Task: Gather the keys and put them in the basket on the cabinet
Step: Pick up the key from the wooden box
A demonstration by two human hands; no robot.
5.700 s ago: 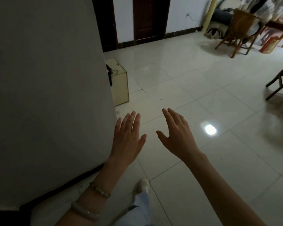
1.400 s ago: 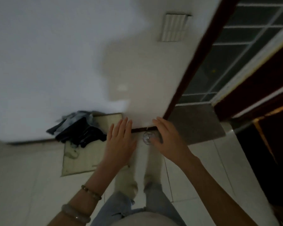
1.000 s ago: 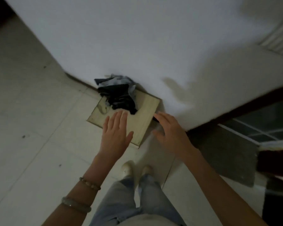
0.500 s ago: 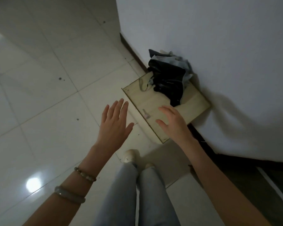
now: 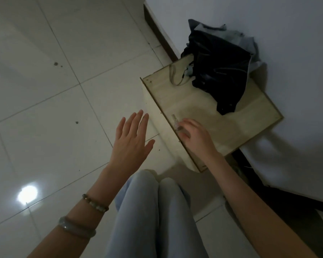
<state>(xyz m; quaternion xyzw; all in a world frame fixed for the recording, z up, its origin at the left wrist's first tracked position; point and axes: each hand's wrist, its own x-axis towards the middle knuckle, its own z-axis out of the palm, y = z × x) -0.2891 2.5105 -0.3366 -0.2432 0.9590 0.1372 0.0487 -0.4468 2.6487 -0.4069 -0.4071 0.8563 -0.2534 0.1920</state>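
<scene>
A small pale key [image 5: 174,119] lies at the near left edge of the top of a low wooden cabinet [image 5: 250,116] that stands against the white wall. My right hand [image 5: 196,136] rests on the cabinet top with its fingertips curled onto the near end of the key. The key's other end pokes out past my fingers. My left hand [image 5: 131,144] hovers over the floor just left of the cabinet, with flat, spread fingers and nothing in it. No basket is in sight.
A crumpled dark cloth or bag [image 5: 220,71] with a beige loop strap [image 5: 173,75] covers the far part of the cabinet top. A white wall [image 5: 287,34] runs along the right. Glossy tiled floor [image 5: 54,108] lies to the left; my legs [image 5: 157,211] are below.
My view has swung round and closed in on the cabinet. My right hand has dropped onto the cabinet top and curled onto the key; the left hand stays flat beside it.
</scene>
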